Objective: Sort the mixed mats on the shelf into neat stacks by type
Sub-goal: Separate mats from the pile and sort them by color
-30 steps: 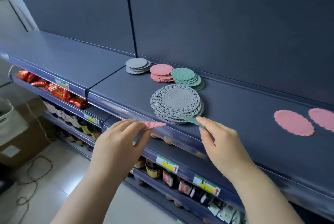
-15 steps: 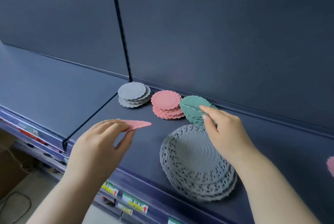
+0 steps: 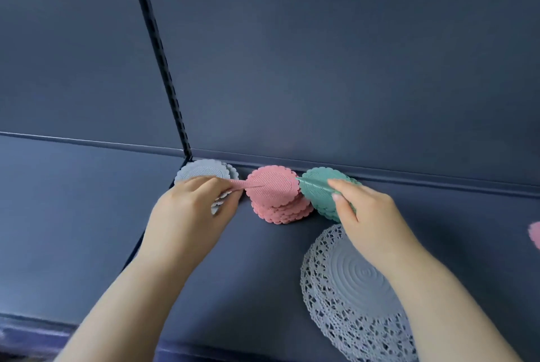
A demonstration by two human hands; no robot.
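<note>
The shelf (image 3: 263, 274) carries everything; a lace stack (image 3: 350, 282) of grey mats lies at the front right, partly under the right forearm; the left hand (image 3: 190, 215) and right hand (image 3: 371, 215) each pinch one mat by its edge; along the back wall sit a grey stack (image 3: 201, 170), pink stack (image 3: 277, 198) and green stack (image 3: 317, 199), side by side; the left's pink mat (image 3: 248, 185) reaches over the pink stack; the right's green mat (image 3: 312, 182) is tilted over the green stack.
</note>
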